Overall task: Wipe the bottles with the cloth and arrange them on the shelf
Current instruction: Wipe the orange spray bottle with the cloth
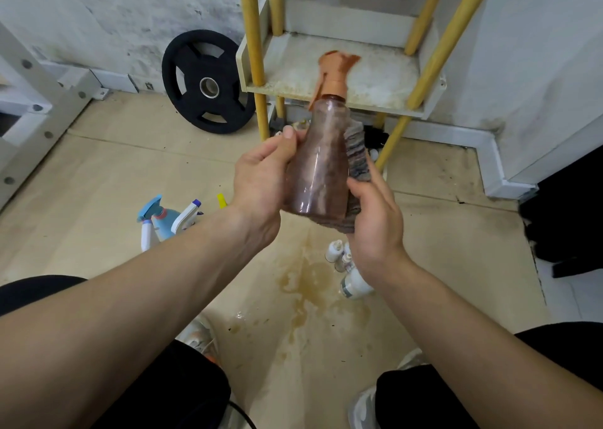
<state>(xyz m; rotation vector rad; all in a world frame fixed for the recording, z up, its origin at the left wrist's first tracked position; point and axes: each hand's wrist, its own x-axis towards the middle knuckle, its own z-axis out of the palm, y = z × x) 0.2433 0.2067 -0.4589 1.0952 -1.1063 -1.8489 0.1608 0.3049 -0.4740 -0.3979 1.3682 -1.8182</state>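
Both forearms (146,298) reach out above the floor (114,167). Left grip (261,180) clasps the brown spray bottle (321,164), held upright before the shelf (385,73). Right grip (375,219) holds the grey cloth (357,154) against the bottle's side. Other spray bottles (166,219) sit on the floor.

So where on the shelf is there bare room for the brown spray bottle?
The stained white shelf tier between the yellow posts lies bare. The tan floor is crowded under it and around the small white bottles.

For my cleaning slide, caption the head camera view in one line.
The left hand grips a translucent brown plastic spray bottle while the right hand holds a grey ribbed cloth against it.
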